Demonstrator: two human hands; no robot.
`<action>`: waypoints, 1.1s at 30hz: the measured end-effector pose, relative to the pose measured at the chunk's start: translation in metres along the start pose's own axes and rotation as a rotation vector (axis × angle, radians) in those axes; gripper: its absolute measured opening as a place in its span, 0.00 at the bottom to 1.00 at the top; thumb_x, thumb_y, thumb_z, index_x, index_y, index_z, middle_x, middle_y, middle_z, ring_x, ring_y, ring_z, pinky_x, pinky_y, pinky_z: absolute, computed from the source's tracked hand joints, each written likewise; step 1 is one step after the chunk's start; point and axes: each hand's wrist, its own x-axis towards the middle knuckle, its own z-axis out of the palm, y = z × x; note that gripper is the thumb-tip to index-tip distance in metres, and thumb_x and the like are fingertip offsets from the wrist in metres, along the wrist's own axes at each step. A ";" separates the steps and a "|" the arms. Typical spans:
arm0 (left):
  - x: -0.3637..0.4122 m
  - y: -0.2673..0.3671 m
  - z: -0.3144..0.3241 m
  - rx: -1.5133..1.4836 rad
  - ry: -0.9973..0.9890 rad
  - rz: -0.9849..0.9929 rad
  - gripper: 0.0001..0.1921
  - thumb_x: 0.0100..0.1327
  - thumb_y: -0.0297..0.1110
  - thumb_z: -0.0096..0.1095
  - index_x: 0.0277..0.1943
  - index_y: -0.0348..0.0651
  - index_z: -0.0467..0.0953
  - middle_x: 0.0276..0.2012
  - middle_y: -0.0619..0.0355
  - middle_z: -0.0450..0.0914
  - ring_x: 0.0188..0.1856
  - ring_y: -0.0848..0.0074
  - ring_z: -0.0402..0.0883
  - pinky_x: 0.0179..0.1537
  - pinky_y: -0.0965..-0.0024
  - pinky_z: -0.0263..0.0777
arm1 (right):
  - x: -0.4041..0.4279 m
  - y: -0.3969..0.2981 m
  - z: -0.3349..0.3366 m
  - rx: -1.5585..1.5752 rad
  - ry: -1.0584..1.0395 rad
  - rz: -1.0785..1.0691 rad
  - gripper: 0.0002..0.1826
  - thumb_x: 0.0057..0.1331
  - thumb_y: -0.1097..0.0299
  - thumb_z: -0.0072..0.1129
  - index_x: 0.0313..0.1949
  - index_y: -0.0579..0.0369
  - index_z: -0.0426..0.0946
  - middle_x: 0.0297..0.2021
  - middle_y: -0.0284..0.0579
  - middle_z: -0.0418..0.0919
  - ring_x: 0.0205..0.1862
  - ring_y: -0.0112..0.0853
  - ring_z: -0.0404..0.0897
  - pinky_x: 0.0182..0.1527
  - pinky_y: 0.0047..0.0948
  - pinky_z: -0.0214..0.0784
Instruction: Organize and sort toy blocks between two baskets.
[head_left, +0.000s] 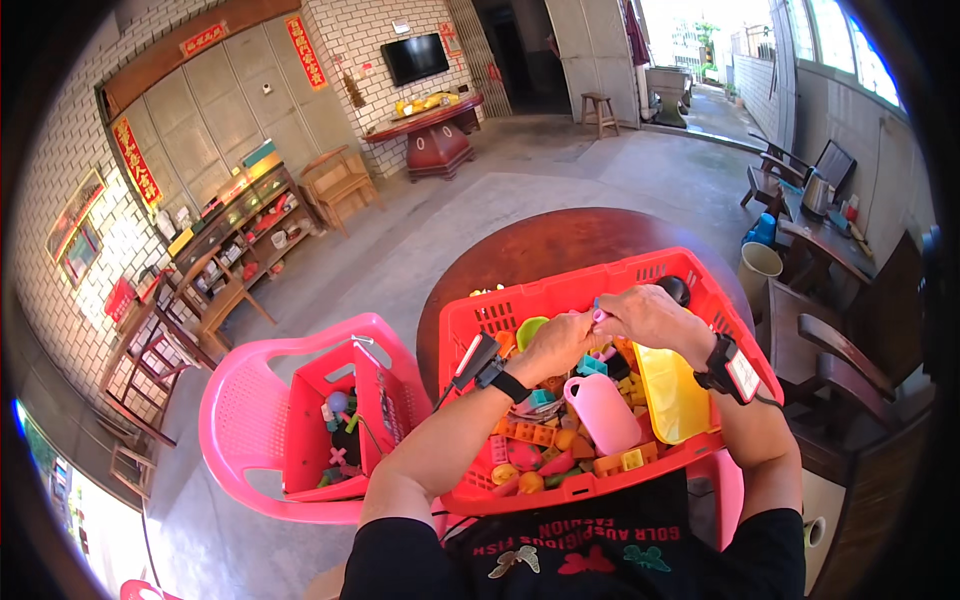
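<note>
My left hand (561, 343) and my right hand (651, 319) meet above a red plastic crate (566, 491). Between their fingertips is a small pinkish-purple toy piece (599, 316) with a bit of blue beside it; the fingers hide most of it. Below lie many loose toy blocks (534, 433), mostly orange, along with toy fruit (525, 455). A pink plastic container (606, 416) with a loop handle leans on the pile. Along the crate's right side stands a yellow tray (673, 397). A light green cup (531, 330) sits near the far left corner.
The crate stands on a round wooden table (517, 247). To the left, a pink plastic chair (240, 397) holds a red box (304, 450) with several small toys inside. Dark wooden chairs (832, 337) and a beige bin (759, 266) are at the right.
</note>
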 end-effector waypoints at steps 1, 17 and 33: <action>0.001 -0.002 0.002 -0.002 -0.003 0.002 0.14 0.65 0.41 0.54 0.44 0.40 0.72 0.28 0.50 0.80 0.25 0.68 0.82 0.26 0.66 0.71 | 0.000 0.003 0.002 0.001 0.000 0.004 0.16 0.60 0.55 0.54 0.32 0.57 0.70 0.21 0.51 0.76 0.29 0.49 0.77 0.30 0.44 0.67; 0.011 -0.023 0.016 -1.042 0.070 0.072 0.17 0.66 0.41 0.54 0.52 0.41 0.69 0.41 0.62 0.74 0.41 0.84 0.73 0.25 0.76 0.73 | 0.005 0.018 0.009 0.770 0.200 0.173 0.13 0.68 0.61 0.47 0.32 0.59 0.70 0.19 0.41 0.73 0.18 0.28 0.74 0.21 0.25 0.65; 0.013 -0.035 0.004 -0.964 0.074 -0.149 0.11 0.59 0.33 0.62 0.39 0.37 0.70 0.31 0.55 0.81 0.27 0.77 0.79 0.30 0.79 0.70 | 0.009 0.018 0.025 0.592 0.084 0.123 0.09 0.65 0.65 0.51 0.36 0.59 0.69 0.20 0.45 0.74 0.20 0.33 0.75 0.23 0.29 0.65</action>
